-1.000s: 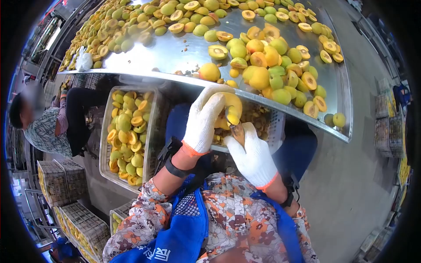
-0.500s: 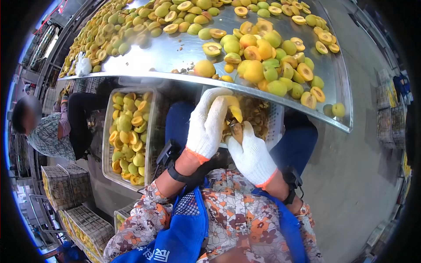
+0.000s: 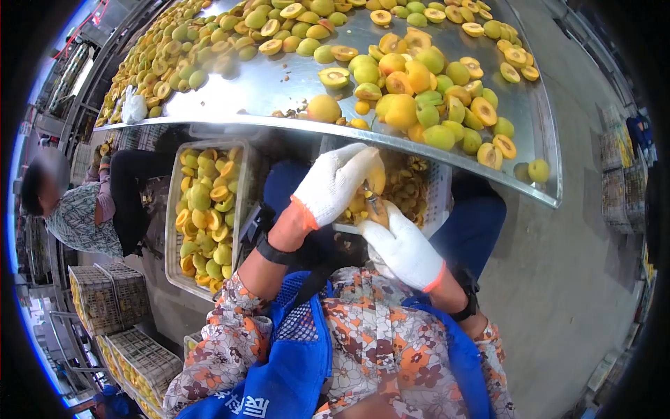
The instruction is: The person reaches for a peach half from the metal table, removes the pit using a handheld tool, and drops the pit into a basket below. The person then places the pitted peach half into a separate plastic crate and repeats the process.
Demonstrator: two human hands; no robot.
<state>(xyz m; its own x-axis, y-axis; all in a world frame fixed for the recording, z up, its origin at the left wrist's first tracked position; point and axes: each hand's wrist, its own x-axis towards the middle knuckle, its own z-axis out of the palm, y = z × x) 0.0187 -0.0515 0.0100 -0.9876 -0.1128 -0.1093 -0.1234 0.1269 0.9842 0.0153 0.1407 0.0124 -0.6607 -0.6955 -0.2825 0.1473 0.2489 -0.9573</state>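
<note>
My left hand (image 3: pixel 335 183), in a white knit glove, is closed around a yellow peach half (image 3: pixel 377 180); its fingers hide part of the fruit. My right hand (image 3: pixel 406 246), gloved alike, grips a pitting knife (image 3: pixel 380 215) with a wooden-looking handle and a metal tip. That tip points up at the peach half and appears to touch it. Below both hands, between my knees, sits a white plastic basket (image 3: pixel 440 206) holding brownish pits and scraps. Just beyond, whole and halved peaches (image 3: pixel 401 112) are piled on a metal table (image 3: pixel 258 94).
The table's raised metal edge (image 3: pixel 481 176) runs just past my hands. At my left stands a crate (image 3: pixel 246 185) of peach halves. Stacked crates (image 3: pixel 108 297) are farther left, near a seated person (image 3: pixel 84 216). More crates (image 3: pixel 623 199) stand far right.
My left hand has tilted and shifted slightly left and down, showing more of the peach half. My right hand has moved slightly down, and the knife's metal tip shows more clearly.
</note>
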